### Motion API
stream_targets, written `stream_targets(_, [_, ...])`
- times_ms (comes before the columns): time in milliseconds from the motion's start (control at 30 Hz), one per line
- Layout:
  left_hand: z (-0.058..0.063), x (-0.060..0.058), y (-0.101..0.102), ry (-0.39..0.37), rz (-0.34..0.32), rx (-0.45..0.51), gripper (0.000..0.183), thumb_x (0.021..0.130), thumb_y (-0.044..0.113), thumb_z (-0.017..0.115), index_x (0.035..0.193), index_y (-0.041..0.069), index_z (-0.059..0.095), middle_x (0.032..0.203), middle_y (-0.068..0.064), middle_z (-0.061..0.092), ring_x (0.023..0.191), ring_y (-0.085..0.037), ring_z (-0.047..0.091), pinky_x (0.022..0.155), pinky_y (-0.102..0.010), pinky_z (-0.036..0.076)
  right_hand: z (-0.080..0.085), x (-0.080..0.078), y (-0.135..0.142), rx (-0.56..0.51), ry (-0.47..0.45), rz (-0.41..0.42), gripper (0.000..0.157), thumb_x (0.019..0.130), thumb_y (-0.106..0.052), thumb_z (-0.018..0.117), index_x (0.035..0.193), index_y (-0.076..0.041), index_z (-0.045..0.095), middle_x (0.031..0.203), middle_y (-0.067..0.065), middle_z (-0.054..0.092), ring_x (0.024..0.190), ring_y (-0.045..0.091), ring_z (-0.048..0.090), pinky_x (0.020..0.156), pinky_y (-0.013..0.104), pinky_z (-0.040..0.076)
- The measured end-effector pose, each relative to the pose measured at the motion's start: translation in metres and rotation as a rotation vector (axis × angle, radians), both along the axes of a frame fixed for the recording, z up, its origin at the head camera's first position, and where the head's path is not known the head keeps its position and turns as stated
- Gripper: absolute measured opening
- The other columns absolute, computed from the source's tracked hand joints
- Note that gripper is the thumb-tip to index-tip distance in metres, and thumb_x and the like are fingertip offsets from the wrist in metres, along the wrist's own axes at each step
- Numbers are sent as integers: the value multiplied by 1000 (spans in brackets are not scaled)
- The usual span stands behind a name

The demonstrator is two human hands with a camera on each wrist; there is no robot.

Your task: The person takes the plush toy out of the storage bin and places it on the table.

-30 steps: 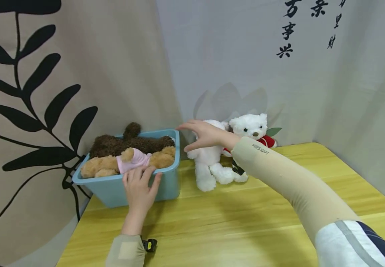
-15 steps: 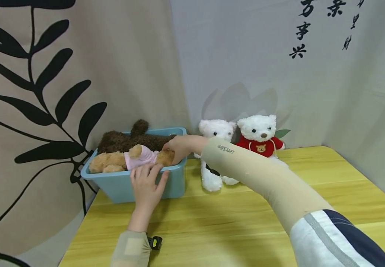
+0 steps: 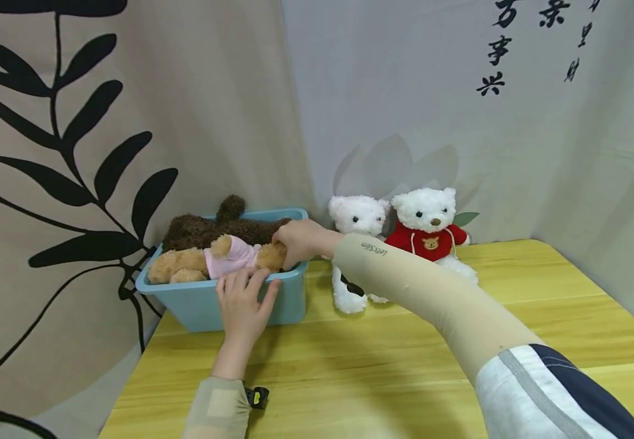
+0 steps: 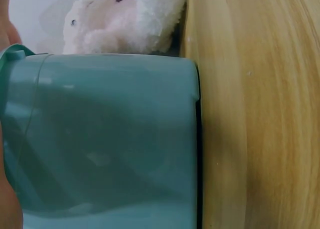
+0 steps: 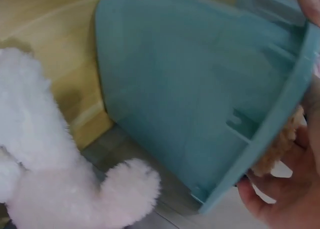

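A light-brown teddy bear (image 3: 176,264) in a pink top and a dark-brown plush toy (image 3: 196,231) lie side by side in a light-blue plastic bin (image 3: 185,302). My right hand (image 3: 304,239) reaches over the bin's right end and grips the light-brown bear's right end. In the right wrist view its fingers and thumb (image 5: 290,189) lie about the light-brown fur, partly hidden by the bin's rim. My left hand (image 3: 243,305) holds the bin's front rim, its fingertips over the edge beside the pink top. Only a sliver of that hand shows in the left wrist view.
Right of the bin, two white teddy bears sit against the curtain: one (image 3: 349,213) partly behind my right forearm, the other (image 3: 425,207) in a red hoodie. Everything stands on a yellow wood-grain table (image 3: 404,372). A curtain with a dark leaf print hangs behind.
My right hand has moved left and down from above the gap near the white bears to the light-brown bear, and grips its end. My left hand stays at the rim. The view has shifted slightly.
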State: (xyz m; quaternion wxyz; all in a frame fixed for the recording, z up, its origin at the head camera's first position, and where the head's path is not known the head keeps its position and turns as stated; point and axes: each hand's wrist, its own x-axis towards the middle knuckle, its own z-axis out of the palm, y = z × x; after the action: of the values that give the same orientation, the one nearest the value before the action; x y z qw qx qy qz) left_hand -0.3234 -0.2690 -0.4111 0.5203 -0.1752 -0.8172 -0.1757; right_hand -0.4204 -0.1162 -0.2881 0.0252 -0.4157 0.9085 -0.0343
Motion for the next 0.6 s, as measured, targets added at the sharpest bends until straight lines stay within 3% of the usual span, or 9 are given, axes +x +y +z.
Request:
stream_targets(67, [-1,0,0,-6,-1,0,44,97,53,47,101,14,66,96,-9,60,87,-32,53,88,-53,31,5,-1,1,-23,-15,7,53,80,-27,75,129,-11,61,114,1,66,90,14,62,77,30,50])
stream_targets(367, [-3,2,1,9,1,19,45,97,55,47,103,12,62,94,-10,59,88,-33,52,89,-53,29,39,1,0,-122,-46,19,53,81,-23,76,130,-11,62,118,4,66,93,16,61,77,29,49])
stream_targets(600, [0,-1,2,35,-11,11,43,97,52,50,101,11,63,93,-10,59,84,-33,51,87,-53,30,75,-1,5,-440,-85,60,50,83,-16,73,131,-11,58,124,3,60,103,15,56,85,29,45])
